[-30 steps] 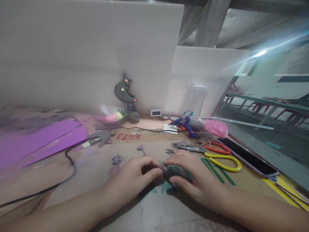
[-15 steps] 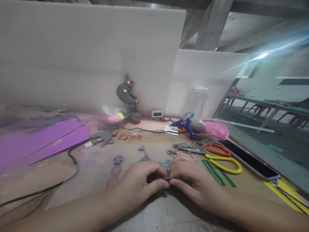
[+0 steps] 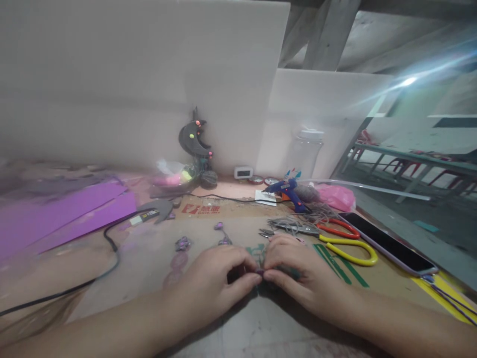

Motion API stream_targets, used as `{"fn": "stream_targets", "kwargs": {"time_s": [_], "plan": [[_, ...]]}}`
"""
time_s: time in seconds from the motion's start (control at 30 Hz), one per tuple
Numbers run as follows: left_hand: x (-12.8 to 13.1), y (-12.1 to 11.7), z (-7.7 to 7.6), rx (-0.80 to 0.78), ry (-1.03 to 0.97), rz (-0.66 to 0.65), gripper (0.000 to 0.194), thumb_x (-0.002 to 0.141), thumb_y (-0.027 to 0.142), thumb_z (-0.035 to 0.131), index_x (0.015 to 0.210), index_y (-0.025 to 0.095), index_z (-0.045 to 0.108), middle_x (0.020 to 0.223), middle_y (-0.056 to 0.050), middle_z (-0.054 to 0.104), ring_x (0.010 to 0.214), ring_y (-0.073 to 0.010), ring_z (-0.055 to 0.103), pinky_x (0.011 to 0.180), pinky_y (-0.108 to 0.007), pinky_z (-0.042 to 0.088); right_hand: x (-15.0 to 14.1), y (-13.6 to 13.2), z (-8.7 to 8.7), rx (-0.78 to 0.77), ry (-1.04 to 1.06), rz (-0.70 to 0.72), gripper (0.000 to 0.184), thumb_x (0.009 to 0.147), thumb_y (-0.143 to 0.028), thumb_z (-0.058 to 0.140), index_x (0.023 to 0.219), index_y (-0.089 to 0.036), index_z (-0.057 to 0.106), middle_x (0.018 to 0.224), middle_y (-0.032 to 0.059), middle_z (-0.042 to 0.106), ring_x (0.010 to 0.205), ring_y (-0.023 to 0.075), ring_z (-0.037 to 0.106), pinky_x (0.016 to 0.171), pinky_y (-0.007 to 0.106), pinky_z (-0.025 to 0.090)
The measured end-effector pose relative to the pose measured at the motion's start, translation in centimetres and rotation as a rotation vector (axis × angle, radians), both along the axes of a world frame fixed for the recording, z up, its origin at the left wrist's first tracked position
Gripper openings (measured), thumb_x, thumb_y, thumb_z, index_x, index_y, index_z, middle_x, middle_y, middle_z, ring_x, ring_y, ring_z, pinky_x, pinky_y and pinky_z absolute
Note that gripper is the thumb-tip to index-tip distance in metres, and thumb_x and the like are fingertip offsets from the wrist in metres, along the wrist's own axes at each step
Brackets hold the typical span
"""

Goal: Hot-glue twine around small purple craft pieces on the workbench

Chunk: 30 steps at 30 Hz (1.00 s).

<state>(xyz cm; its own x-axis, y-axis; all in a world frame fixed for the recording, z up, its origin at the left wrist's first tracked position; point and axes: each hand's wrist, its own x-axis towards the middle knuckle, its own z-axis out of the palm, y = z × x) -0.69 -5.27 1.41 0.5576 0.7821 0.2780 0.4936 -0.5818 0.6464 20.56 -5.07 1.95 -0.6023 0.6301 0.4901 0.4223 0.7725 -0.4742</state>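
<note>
My left hand and my right hand meet at the middle of the cardboard-covered table. Their fingers are curled and pinched together on a small purple piece, which is mostly hidden. A dark green object shows under my right hand's fingers. Small purple trinkets lie just beyond my left hand.
Yellow-handled scissors, orange-handled pliers and a phone lie to the right. A blue glue gun, pink bag and plastic jar stand behind. Purple foam sheets and a black cable lie left. A dark crescent ornament leans against the white board.
My hands closed together over the green object, which showed plainly a second ago and is now mostly covered. The view shifted slightly.
</note>
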Motion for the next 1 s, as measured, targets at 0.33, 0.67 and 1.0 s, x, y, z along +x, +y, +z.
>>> {"fn": "stream_targets", "kwargs": {"time_s": [0.33, 0.67, 1.0], "plan": [[0.06, 0.20, -0.01, -0.008, -0.032, 0.025, 0.012, 0.086, 0.030, 0.057, 0.086, 0.020, 0.064, 0.083, 0.000, 0.068, 0.078, -0.0149, 0.060, 0.071, -0.025, 0.044, 0.06, 0.14, 0.10, 0.006, -0.004, -0.008, 0.011, 0.089, -0.024, 0.059, 0.081, -0.018, 0.063, 0.075, 0.0030, 0.063, 0.077, 0.0168, 0.053, 0.077, 0.033, 0.042], [-0.13, 0.18, 0.07, -0.022, -0.010, 0.035, 0.013, 0.087, 0.032, 0.057, 0.088, 0.022, 0.065, 0.085, 0.001, 0.068, 0.078, -0.0144, 0.061, 0.071, -0.025, 0.044, -0.07, 0.37, 0.17, 0.003, -0.023, -0.008, 0.013, 0.090, -0.025, 0.058, 0.082, -0.018, 0.064, 0.076, 0.0032, 0.065, 0.078, 0.0164, 0.054, 0.078, 0.034, 0.042], [-0.20, 0.28, 0.30, -0.062, -0.051, 0.061, 0.017, 0.089, 0.035, 0.054, 0.090, 0.023, 0.065, 0.086, 0.001, 0.070, 0.078, -0.0147, 0.062, 0.071, -0.026, 0.046, 0.19, 0.27, 0.12, -0.009, -0.059, -0.060, 0.017, 0.088, -0.026, 0.061, 0.103, -0.019, 0.066, 0.090, 0.0054, 0.067, 0.088, 0.0182, 0.058, 0.080, 0.033, 0.044]]}}
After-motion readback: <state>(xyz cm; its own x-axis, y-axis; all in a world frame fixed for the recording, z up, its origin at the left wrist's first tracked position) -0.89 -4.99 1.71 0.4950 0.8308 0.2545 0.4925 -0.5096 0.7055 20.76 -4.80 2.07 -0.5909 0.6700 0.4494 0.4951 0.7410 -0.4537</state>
